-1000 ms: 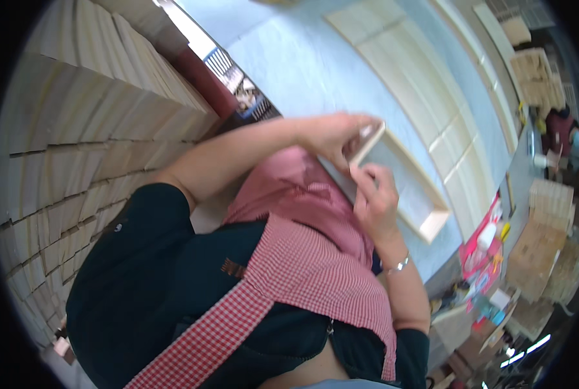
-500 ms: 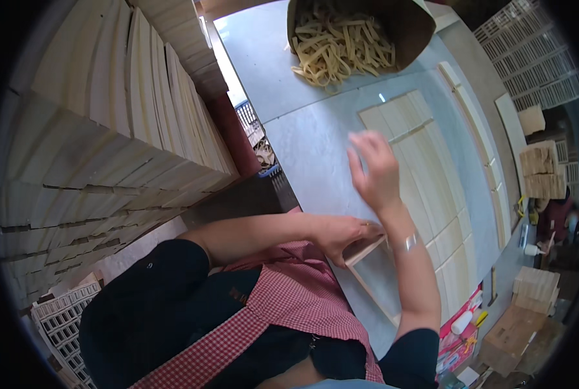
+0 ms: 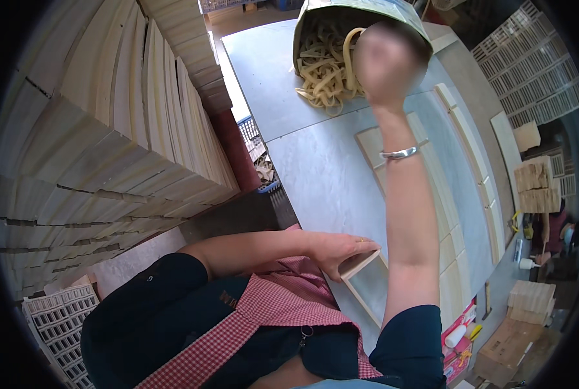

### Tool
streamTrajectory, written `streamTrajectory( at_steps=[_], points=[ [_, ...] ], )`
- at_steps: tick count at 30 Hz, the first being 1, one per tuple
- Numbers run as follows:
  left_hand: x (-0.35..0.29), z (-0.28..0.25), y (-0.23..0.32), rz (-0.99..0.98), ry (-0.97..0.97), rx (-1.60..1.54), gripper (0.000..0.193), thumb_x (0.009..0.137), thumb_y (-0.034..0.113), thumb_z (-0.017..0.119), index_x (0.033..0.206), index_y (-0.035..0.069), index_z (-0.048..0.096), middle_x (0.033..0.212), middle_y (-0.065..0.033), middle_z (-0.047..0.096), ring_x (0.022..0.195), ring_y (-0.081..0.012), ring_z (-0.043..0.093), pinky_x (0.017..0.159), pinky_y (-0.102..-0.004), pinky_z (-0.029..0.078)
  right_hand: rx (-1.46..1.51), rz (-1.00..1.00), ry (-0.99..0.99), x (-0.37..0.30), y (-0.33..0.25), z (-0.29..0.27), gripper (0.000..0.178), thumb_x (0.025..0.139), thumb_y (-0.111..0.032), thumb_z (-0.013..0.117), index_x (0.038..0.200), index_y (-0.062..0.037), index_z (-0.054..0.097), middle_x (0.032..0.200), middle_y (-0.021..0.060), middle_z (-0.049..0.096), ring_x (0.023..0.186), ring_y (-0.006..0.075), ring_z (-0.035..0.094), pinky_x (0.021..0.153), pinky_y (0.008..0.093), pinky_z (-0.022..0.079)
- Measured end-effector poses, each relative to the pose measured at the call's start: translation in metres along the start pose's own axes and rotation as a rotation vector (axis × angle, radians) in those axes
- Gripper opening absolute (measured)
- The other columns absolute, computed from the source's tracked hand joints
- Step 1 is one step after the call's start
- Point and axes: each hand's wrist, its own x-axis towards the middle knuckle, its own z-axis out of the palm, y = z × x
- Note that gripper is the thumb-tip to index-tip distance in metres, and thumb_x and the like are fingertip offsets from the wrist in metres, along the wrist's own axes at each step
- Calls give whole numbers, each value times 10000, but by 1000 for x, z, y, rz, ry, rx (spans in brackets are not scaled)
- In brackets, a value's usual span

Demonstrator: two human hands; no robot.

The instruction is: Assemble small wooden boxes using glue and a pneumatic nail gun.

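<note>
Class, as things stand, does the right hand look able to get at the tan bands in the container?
Probably yes: the right hand is at the mouth of the container, beside the tan bands, with nothing visible in between. Blur hides its grip.

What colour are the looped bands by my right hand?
The bands are pale yellowish tan, best seen in the head view.
</note>
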Motion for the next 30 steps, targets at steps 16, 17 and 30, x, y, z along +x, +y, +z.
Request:
streamTrajectory(
  at_steps=[16,17,30],
  points=[
    [1,-8,1,-99,-2,92,1243,611,42,899,1604,50,151,1230,-211,632,927,-316,672,837,-373,601,-15,723,-183,-199,-12,-255,143,922,-77,624,787,-57,584,652,13,612,599,95,545,588,228,435],
    [1,-6,-1,-94,-9,94,1243,611,42,899,1604,50,151,1230,-211,632,927,-316,672,837,-373,601,-14,752,-242,-213,-14,-254,130,919,-79,624,795,-49,602,643,10,610,580,96,524,569,238,425],
    [-3,3,-2,2,68,297,1195,535,216,964,1530,58,323,1282,-165,606,1068,-311,605,955,-410,517,-84,565,-687,-250,-78,-260,124,881,-129,698,850,-13,668,624,17,530,543,135,415,550,286,379]
  ],
)
